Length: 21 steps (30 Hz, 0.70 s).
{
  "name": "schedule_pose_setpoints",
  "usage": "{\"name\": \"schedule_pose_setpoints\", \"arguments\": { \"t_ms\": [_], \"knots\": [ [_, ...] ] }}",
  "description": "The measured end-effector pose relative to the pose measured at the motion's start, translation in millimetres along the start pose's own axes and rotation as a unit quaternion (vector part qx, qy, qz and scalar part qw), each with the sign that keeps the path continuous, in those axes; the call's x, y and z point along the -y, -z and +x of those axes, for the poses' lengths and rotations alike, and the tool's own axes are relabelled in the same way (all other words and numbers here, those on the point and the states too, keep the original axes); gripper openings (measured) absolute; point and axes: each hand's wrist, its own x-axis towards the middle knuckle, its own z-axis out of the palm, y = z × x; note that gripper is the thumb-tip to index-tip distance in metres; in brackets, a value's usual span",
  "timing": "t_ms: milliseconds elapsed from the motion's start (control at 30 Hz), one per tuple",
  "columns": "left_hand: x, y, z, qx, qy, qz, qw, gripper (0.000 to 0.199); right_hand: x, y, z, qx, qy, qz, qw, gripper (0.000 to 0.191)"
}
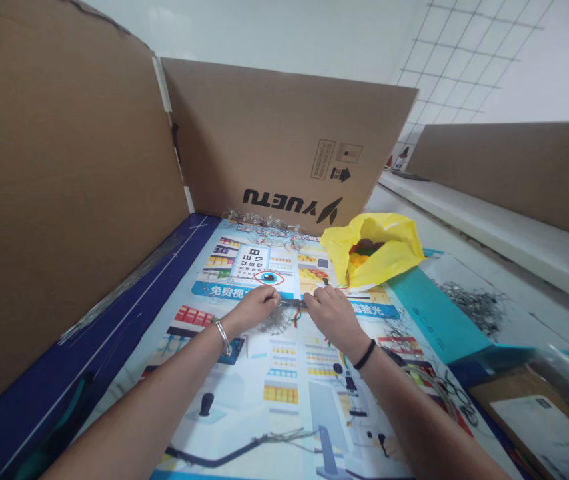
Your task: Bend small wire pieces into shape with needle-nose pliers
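My left hand (257, 308) and my right hand (329, 313) are both closed, fingers pinched, above the middle of a printed poster (259, 373). Between them runs a short bundle of thin wires (292, 303), dark and silvery, gripped at each end. Short red and green strands hang from it near my right fingers. A loose tangle of fine silvery wire (273, 323) shows just below my left hand. The wire ends inside my fingers are hidden.
A yellow bag (309, 243) stands open beyond my right hand. Fine wire scraps (264, 223) line the cardboard panel (264, 133). Black cable with frayed strands (219, 460) lies in front. Cables and scissors-like loops (457, 400) lie right, near a teal folder (434, 320).
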Motion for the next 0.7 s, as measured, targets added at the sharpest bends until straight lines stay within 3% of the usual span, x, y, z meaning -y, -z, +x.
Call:
{"name": "schedule_pose_setpoints", "arguments": {
  "t_ms": [300, 700],
  "knots": [
    [-0.6, 0.1, -0.6, 0.001, 0.032, -0.027, 0.999, 0.015, 3.6, -7.1, -1.2, 0.096, -0.081, 0.122, 0.985, 0.029],
    [-6.8, 2.8, -3.4, 0.026, 0.069, -0.112, 0.991, 0.025, 9.2, -2.9, -1.0, 0.075, -0.101, 0.131, 0.983, 0.025]
  ]
}}
